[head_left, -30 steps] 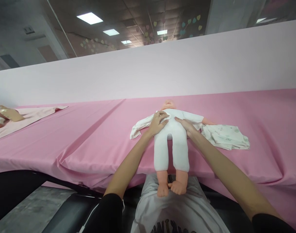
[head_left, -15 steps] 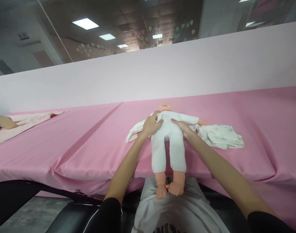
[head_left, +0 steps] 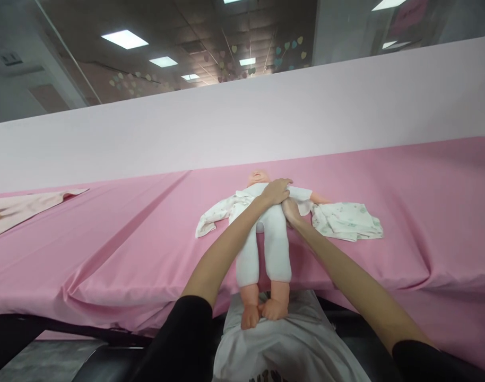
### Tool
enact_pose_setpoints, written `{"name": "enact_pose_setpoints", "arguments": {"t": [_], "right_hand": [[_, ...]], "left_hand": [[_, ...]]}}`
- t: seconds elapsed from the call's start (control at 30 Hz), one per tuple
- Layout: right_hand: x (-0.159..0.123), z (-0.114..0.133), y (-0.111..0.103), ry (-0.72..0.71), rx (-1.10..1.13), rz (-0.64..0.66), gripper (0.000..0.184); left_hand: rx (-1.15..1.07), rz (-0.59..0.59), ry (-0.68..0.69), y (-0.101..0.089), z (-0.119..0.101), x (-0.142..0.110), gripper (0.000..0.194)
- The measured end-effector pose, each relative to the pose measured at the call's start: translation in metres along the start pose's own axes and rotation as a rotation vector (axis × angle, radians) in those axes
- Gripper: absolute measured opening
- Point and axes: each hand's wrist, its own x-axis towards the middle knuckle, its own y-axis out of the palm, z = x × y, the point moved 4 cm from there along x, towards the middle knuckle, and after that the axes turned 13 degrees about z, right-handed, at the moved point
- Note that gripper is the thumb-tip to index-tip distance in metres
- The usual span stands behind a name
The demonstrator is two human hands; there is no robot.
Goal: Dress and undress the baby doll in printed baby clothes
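A baby doll [head_left: 277, 233] with a white cloth body lies on its back, its feet hanging past the table's front edge over my lap. A printed white baby shirt [head_left: 217, 215] covers its arm on the left of the view; the arm on the right is bare of it. My left hand [head_left: 276, 192] reaches across the doll's chest to its far side, fingers stretched out. Just below, touching it, my right hand [head_left: 291, 211] rests against the doll's side; its fingers are mostly hidden. A folded printed white cloth [head_left: 348, 220] lies on the right.
Pink cloth [head_left: 147, 233] with creases covers the long table. At the far left is a pale pink mat [head_left: 31, 204] with part of a skin-coloured object on it. A low white wall [head_left: 187, 132] with glass above runs behind the table.
My left hand has moved right, from the doll's left-hand side across its chest to beside my right hand. The right hand has turned inward at the doll's side. The view has shifted slightly.
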Motion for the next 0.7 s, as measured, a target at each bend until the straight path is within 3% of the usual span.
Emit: {"name": "enact_pose_setpoints", "arguments": {"t": [0.1,0.2,0.3,0.37,0.47,0.57,0.63,0.7], "right_hand": [[-0.003,0.002,-0.003,-0.005,0.054,-0.029,0.029],[-0.002,0.003,-0.007,-0.055,-0.011,0.007,0.031],[-0.002,0.004,-0.012,-0.119,-0.125,0.043,0.03],[-0.001,0.003,-0.014,-0.142,-0.165,0.066,0.033],[0.002,0.001,-0.014,-0.119,-0.173,0.064,0.036],[0.006,-0.003,-0.014,-0.079,-0.152,0.021,0.032],[0.008,-0.005,-0.014,-0.06,-0.145,0.0,0.03],[0.009,-0.006,-0.013,-0.044,-0.139,-0.007,0.028]], "left_hand": [[0.077,0.157,-0.097,0.003,0.003,0.014,0.048],[0.124,0.208,-0.176,0.005,0.004,0.022,0.054],[0.061,0.119,-0.187,0.003,0.006,0.025,0.049],[-0.051,-0.046,-0.183,-0.008,0.014,0.017,0.041],[-0.132,-0.342,-0.251,-0.031,0.045,-0.017,0.034],[-0.024,-0.509,-0.453,-0.044,0.087,-0.071,0.034],[0.076,-0.487,-0.663,-0.041,0.114,-0.107,0.034],[0.099,-0.354,-0.867,-0.029,0.138,-0.134,0.038]]}}
